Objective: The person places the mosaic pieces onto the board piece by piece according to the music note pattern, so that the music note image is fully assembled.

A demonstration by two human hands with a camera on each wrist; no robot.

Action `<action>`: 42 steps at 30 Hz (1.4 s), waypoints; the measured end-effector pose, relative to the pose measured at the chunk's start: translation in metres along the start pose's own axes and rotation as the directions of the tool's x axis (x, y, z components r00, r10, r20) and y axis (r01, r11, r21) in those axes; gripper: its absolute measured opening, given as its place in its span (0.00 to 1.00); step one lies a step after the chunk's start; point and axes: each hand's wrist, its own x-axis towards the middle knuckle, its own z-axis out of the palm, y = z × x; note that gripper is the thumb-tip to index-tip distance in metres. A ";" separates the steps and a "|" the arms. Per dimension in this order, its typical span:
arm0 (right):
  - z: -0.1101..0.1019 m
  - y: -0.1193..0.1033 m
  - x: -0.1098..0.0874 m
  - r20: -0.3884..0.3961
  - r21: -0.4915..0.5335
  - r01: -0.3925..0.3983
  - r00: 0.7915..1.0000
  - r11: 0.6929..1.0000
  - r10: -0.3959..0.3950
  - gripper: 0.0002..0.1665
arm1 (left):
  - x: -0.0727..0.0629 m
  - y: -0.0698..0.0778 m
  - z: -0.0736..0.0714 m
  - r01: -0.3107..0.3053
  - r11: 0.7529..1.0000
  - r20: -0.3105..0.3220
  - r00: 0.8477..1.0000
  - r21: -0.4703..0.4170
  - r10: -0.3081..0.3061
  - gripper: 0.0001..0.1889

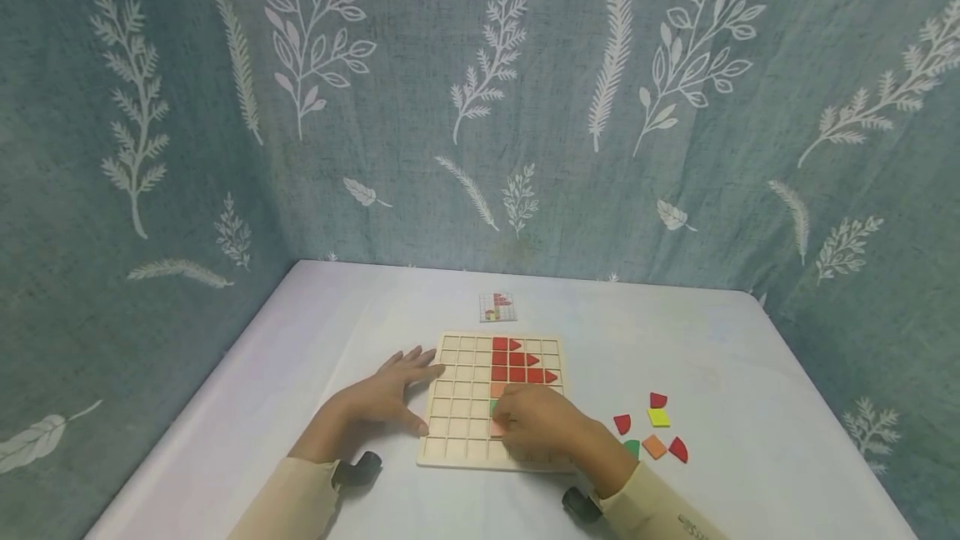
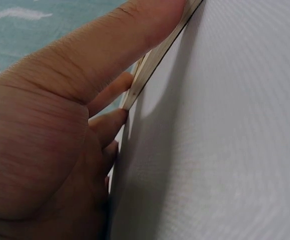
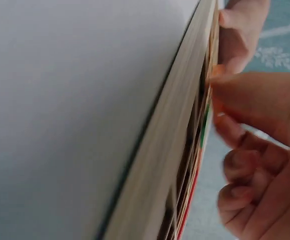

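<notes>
A pale wooden grid board lies on the white table. Red square tiles and red pointed tiles form three rows in its upper right part. Below them runs a column with an orange tile and a green tile, partly covered by my right hand. That hand pinches an orange tile between thumb and index finger at the board's surface, its other fingers curled. My left hand lies spread at the board's left edge, thumb and fingertips touching the wooden rim.
Right of the board lie loose pieces: red quarter-round tiles, a yellow square, an orange square and a green piece partly behind the right forearm. A small picture card with a grid pattern sits beyond the board.
</notes>
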 end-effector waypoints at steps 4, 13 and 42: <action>0.008 -0.005 -0.002 -0.036 -0.029 0.021 0.999 0.999 -0.022 0.14 | 0.000 0.000 0.002 0.003 1.000 0.005 1.000 0.005 -0.003 0.59; 0.004 -0.002 -0.004 -0.016 -0.123 -0.010 1.000 0.992 0.008 0.11 | 0.004 0.000 -0.001 -0.006 1.000 0.002 1.000 0.000 0.006 0.60; -0.004 0.016 -0.018 -0.015 0.009 -0.049 0.999 0.999 0.050 0.08 | 0.008 -0.002 0.002 0.011 1.000 0.017 1.000 0.008 -0.011 0.61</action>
